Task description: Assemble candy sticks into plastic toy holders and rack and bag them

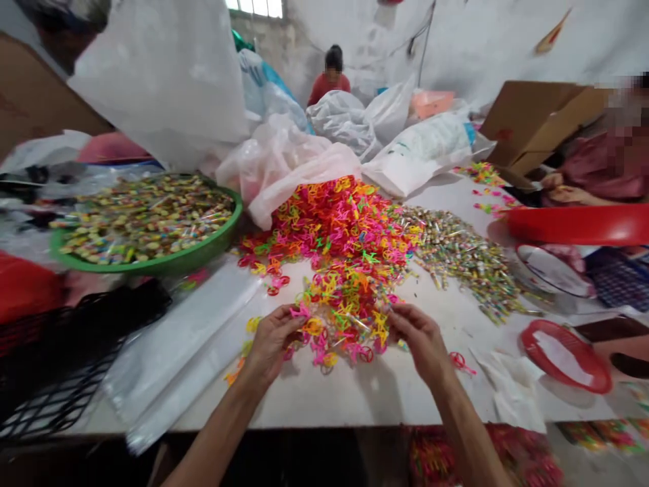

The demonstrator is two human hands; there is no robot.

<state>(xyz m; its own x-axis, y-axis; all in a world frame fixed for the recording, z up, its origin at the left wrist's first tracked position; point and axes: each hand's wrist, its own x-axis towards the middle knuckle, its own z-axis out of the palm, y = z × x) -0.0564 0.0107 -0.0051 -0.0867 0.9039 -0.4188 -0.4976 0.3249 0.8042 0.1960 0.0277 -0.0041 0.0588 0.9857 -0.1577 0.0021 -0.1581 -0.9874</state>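
"Gripping anything?"
"Left hand (268,340): thumb and fingers closed on a pink plastic piece (301,309). Right hand (420,336): fingertips drawn in, but on what, I can't tell."
"And the loose pieces (349,226)?"
"Heaped mid-table, spilling toward the near edge: pink, red, yellow, green, some ringed."
"Around them?"
"White table (324,407), green basin (152,262) on its left, bags (426,152) toward its far edge, pale wall (471,44) behind."
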